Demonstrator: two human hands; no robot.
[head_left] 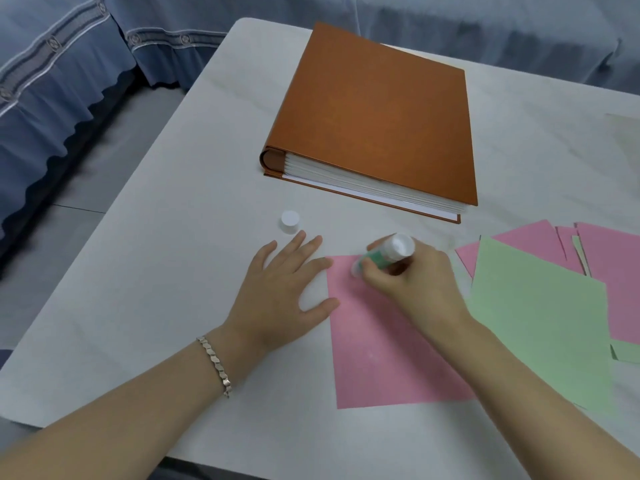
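Observation:
A pink paper sheet (377,344) lies flat on the white table (166,271) in front of me. My right hand (415,282) grips a green and white glue stick (384,254), tilted with its tip down on the sheet's upper left corner. My left hand (284,292) rests flat on the table with fingers spread, its thumb and forefinger touching the sheet's left edge. The glue stick's white cap (290,221) stands alone just beyond my left fingertips.
A thick brown album (377,109) lies shut at the table's far middle. To the right, a green sheet (540,317) overlaps several pink and green sheets (609,271). Blue fabric-covered furniture (69,81) runs along the left and back.

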